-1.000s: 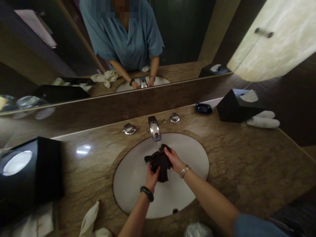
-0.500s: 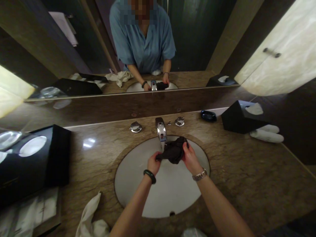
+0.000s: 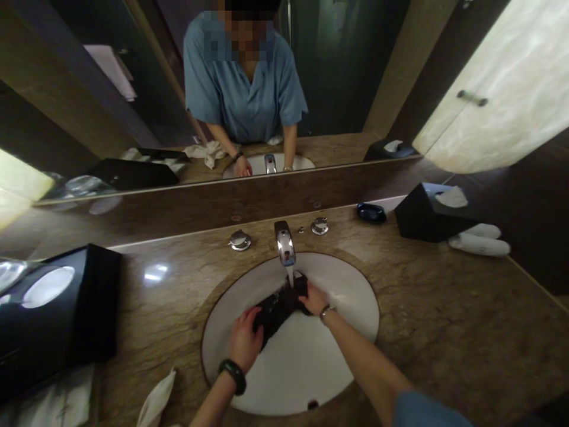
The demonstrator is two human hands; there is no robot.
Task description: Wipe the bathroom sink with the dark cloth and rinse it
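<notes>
While water runs from the faucet [image 3: 284,244] onto it, a dark cloth [image 3: 279,304] lies stretched inside the white sink [image 3: 347,296], toward its back rim. The left hand [image 3: 245,340] is closed around the cloth's near end, and the right hand [image 3: 315,298] grips the far end beneath the stream. Two round taps [image 3: 240,239] flank the faucet near the surface's [image 3: 422,308] back edge. A black tissue box [image 3: 422,214] sits at the back right corner, and a black dispenser [image 3: 57,308] stands by the left edge.
</notes>
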